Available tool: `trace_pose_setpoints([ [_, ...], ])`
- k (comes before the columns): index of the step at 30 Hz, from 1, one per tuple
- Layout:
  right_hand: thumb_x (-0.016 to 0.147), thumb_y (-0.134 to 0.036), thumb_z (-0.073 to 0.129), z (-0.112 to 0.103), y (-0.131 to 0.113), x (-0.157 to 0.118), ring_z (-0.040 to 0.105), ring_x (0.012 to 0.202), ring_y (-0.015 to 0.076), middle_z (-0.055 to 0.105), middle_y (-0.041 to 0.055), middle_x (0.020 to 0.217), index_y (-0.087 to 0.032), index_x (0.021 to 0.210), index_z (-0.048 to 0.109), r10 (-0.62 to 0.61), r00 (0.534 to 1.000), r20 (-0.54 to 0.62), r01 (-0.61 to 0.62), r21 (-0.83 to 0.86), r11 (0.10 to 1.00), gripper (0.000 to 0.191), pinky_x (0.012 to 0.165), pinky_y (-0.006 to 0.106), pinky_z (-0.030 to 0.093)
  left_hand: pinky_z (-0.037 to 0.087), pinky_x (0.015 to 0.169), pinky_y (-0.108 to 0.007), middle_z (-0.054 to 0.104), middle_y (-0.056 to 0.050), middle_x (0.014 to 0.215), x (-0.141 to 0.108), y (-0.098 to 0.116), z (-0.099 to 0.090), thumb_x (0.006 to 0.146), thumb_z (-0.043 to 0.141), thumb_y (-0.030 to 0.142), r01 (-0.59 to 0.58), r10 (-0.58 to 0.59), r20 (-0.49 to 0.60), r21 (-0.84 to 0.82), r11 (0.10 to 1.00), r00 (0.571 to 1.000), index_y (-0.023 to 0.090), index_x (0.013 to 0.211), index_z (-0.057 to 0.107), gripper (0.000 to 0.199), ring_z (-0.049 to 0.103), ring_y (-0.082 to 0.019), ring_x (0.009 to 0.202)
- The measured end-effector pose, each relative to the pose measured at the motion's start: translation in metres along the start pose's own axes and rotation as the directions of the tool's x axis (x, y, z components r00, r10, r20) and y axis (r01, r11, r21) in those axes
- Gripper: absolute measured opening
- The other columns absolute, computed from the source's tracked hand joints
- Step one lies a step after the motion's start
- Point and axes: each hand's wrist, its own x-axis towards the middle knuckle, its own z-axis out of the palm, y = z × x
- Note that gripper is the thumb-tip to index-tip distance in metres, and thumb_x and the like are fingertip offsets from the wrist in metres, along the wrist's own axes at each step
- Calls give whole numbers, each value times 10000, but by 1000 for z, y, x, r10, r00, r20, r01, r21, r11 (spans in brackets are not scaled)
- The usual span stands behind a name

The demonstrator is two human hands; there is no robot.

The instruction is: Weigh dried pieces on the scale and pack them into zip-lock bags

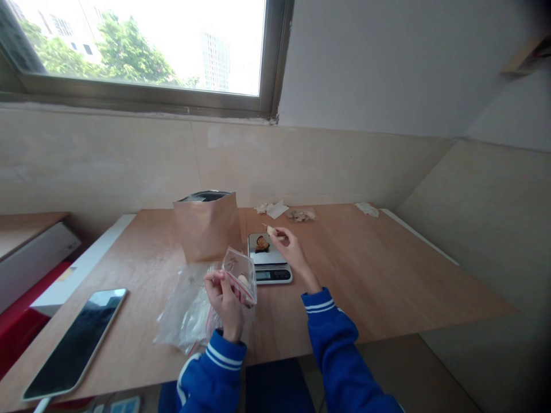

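Note:
My left hand (226, 299) is closed on a small clear zip bag (239, 269) with a red seal line; a pale piece shows inside it. Between the fingertips of my right hand (293, 251) is a small pale dried slice (271, 230), held just above a kitchen scale (270, 259). On the scale's metal plate lies a brown, dark-edged dried piece (262, 244). The scale's display is lit, but its digits are too small to read. Several empty-looking clear zip bags (185, 312) lie in a pile beside and under my left hand.
An open brown paper pouch (209, 226) stands behind the bag pile. A phone (80, 341) with a cable lies at the left. Along the table's back are a bag of pale pieces (301, 215), white crumpled paper (278, 209) and another white scrap (367, 209). A window is above.

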Motion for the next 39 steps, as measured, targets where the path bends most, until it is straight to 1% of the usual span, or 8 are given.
trace_pose_setpoints([
  [4, 895, -527, 519, 4, -61, -14, 573, 620, 119, 670, 17, 825, -181, 1094, 633, -8, 951, 308, -59, 207, 977, 415, 578, 234, 452, 288, 273, -113, 408, 134, 513, -5, 0, 3, 795, 698, 497, 20, -20, 9, -10, 1000, 1000, 227, 827, 397, 405, 332, -29, 314],
  [10, 915, -407, 577, 25, -97, -34, 625, 776, 138, 701, 18, 896, -197, 1020, 671, -70, 880, 470, 122, -81, 989, 253, 697, 241, 452, 285, 285, -112, 386, 136, 496, -6, 5, 5, 816, 684, 472, -1, 2, 40, -14, 1000, 999, 221, 807, 393, 385, 332, -26, 307],
  [13, 964, -385, 507, 33, -89, -32, 622, 817, 141, 697, 29, 938, -202, 1030, 671, -157, 885, 439, 237, -134, 962, 254, 755, 254, 453, 281, 288, -111, 397, 134, 503, -2, 6, 3, 819, 681, 466, -30, 31, 38, -8, 1000, 999, 215, 796, 392, 383, 335, -22, 314],
  [17, 990, -262, 427, 35, -57, -15, 587, 999, 184, 651, 73, 1040, -185, 1031, 653, -242, 936, 255, 312, -287, 906, 242, 891, 306, 444, 271, 283, -118, 407, 132, 519, 4, 7, 0, 817, 679, 468, -69, 69, 9, -5, 998, 998, 214, 800, 396, 381, 324, -19, 317],
  [22, 913, -153, 509, 38, 7, -1, 512, 1154, 264, 572, 130, 1233, -178, 1158, 611, -164, 955, 247, 276, -542, 794, 267, 999, 428, 404, 264, 288, -121, 400, 131, 545, 1, 7, -1, 811, 691, 456, -44, 44, 26, -27, 999, 999, 215, 799, 389, 387, 324, -12, 322],
  [27, 902, -186, 544, 43, 47, 1, 552, 1071, 255, 597, 124, 1127, -178, 1136, 618, -137, 961, 239, 249, -543, 802, 246, 947, 405, 438, 246, 277, -122, 407, 124, 559, -3, 6, -2, 816, 683, 474, -25, 26, 31, -28, 999, 999, 217, 792, 384, 394, 314, -11, 318],
  [33, 820, -200, 643, 36, 50, 1, 584, 1012, 235, 563, 91, 1069, -200, 1098, 631, -153, 974, 165, 216, -488, 846, 278, 891, 373, 482, 251, 280, -117, 397, 129, 549, -2, 5, -2, 813, 689, 463, -24, 25, 40, -28, 999, 999, 218, 786, 384, 392, 317, -12, 317],
  [39, 811, -258, 625, 31, 7, -3, 624, 908, 206, 655, 71, 990, -195, 980, 639, -140, 988, 70, 152, -207, 966, 181, 812, 336, 516, 255, 287, -120, 405, 130, 540, 2, 5, -1, 798, 705, 464, -39, 41, 51, -30, 999, 998, 215, 786, 388, 403, 322, -14, 322],
])
